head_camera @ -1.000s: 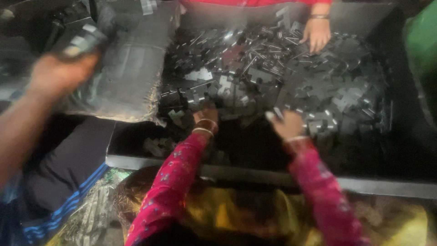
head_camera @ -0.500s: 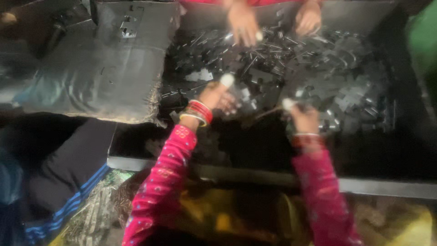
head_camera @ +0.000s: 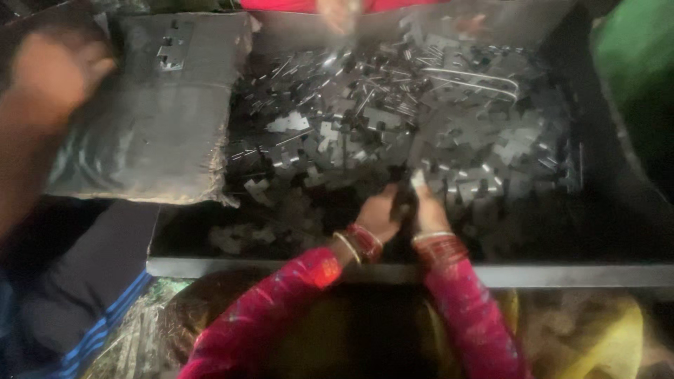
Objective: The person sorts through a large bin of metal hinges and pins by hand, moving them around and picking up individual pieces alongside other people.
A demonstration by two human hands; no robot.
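Small metal piece (head_camera: 417,180), pale, sits right at my right fingertips, at the near edge of the heap. Too blurred to call its long axis or which way it points.

It belongs to the heap of flat metal stampings (head_camera: 421,133), cross- and T-shaped, grey and shiny, lying every which way. Heap fills the far and right part of the dark metal tray (head_camera: 393,272); the near-left part of the tray floor, left of my fingers, holds only a few scattered pieces. A bent wire loop (head_camera: 477,78) lies on top of the heap, well beyond my fingers, long axis running left-right.

Hands: left hand (head_camera: 379,214) and right hand (head_camera: 430,210) meet at the near edge of the heap, fingertips touching or nearly so, both reaching away from me, wrists low over the tray's near rim. Both fingers look bunched together; cannot tell if either is actually clamped on a piece. Red bangles on both wrists, patterned pink sleeves.

Left of my fingers, a grey sack (head_camera: 147,119) lies over the tray's left end, one stamping (head_camera: 172,50) on top of it. Another person's hand (head_camera: 53,70), blurred, is at the sack's far-left corner. More blurred hands at the tray's far edge (head_camera: 340,12).
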